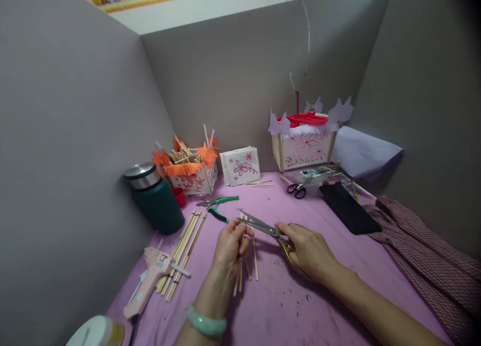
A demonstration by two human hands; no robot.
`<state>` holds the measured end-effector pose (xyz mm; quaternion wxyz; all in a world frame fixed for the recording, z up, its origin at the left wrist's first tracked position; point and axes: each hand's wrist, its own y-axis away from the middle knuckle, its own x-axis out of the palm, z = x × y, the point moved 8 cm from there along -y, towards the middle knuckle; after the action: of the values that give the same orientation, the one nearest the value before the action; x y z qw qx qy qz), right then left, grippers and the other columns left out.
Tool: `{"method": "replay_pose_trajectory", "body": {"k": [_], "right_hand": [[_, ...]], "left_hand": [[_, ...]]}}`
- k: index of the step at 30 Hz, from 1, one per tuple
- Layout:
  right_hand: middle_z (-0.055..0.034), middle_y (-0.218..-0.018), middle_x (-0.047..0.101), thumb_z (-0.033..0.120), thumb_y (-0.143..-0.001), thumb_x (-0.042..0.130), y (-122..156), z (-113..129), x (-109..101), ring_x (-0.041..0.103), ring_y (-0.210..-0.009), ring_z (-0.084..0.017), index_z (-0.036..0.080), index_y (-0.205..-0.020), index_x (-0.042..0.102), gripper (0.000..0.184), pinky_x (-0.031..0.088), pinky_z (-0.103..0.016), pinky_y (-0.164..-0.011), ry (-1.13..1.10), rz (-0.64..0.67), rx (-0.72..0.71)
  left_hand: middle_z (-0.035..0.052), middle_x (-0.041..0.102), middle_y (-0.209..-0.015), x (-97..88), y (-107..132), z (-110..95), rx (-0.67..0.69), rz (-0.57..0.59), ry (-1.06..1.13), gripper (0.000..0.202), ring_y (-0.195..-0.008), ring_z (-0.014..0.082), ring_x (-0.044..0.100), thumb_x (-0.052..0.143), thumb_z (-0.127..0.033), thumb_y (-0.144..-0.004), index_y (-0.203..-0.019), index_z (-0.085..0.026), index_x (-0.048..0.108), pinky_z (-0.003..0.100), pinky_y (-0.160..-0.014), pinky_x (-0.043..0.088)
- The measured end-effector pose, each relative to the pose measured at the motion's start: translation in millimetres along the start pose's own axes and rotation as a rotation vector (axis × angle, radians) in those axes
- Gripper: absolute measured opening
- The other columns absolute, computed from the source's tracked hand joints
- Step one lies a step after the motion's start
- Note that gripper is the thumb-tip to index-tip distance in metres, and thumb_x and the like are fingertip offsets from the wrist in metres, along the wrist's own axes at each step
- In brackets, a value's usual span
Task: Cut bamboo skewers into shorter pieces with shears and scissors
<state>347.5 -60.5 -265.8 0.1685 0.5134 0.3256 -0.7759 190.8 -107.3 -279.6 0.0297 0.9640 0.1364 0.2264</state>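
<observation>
My right hand [310, 250] is wrapped round the gold handles of a pair of scissors [265, 226], whose blades are parted and point left over the fingertips of my left hand [231, 245]. Between the fingers and thumb of that hand is at least one thin wooden stick [240, 281]; its upper end lies by the blades. Another thin stick [256, 258] shows just right of the fingers. How many sticks the hand grips is partly hidden. Beyond my left fingers rest green-handled pruning shears [218, 205]. Left of that hand lie bundles of wooden sticks [184, 255] tied with black bands.
A pink glue gun [152, 281] and a teal flask [156, 200] stand at left. Behind are an orange-trimmed paper box [191, 180], drawn flower cards [242, 166] and a lilac-trimmed box [306, 148]. Small black scissors [296, 190], a phone [349, 208] and checked cloth [421, 261] lie right.
</observation>
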Motion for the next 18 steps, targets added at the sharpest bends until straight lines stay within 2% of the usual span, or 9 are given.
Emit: {"method": "replay_pose_trajectory", "body": {"k": [5, 12, 15, 18], "right_hand": [[-0.0035, -0.087, 0.068, 0.021, -0.082, 0.046, 1, 0, 3, 0.061, -0.077, -0.018, 0.024, -0.105, 0.061, 0.028, 0.035, -0.025, -0.063, -0.02, 0.007, 0.002], [-0.0003, -0.071, 0.068, 0.025, -0.086, 0.042, 2, -1, 10, 0.06, -0.062, -0.016, 0.024, -0.089, 0.063, 0.021, 0.033, -0.024, -0.056, -0.127, 0.068, 0.023], [0.0005, -0.07, 0.067, 0.027, -0.088, 0.04, 2, -1, 11, 0.059, -0.06, -0.015, 0.025, -0.091, 0.063, 0.023, 0.034, -0.023, -0.057, -0.178, 0.076, 0.025], [-0.0011, -0.085, 0.068, 0.026, -0.086, 0.043, 1, -3, 8, 0.062, -0.073, -0.017, 0.027, -0.107, 0.061, 0.028, 0.036, -0.024, -0.062, -0.125, 0.025, 0.012]], "left_hand": [[-0.0038, 0.057, -0.065, -2.2, -1, 2, 0.004, -0.007, -0.009, 0.026, -0.029, -0.0025, 0.026, 0.066, -0.036, -0.073, -0.073, -0.014, 0.053, 0.015, -0.029, 0.015], [-0.004, 0.059, -0.066, -5.8, 0, 0, -0.028, -0.036, -0.002, 0.025, -0.029, -0.0014, 0.026, 0.066, -0.034, -0.071, -0.079, -0.016, 0.05, 0.014, -0.028, 0.014], [-0.0033, 0.061, -0.066, -5.9, -1, 1, -0.035, -0.026, 0.005, 0.026, -0.029, -0.0008, 0.028, 0.067, -0.032, -0.07, -0.083, -0.016, 0.05, 0.014, -0.028, 0.014], [-0.0014, 0.063, -0.066, -4.3, -3, 2, -0.019, -0.007, -0.014, 0.025, -0.031, -0.0006, 0.031, 0.066, -0.032, -0.071, -0.082, -0.016, 0.05, 0.014, -0.03, 0.017]]}}
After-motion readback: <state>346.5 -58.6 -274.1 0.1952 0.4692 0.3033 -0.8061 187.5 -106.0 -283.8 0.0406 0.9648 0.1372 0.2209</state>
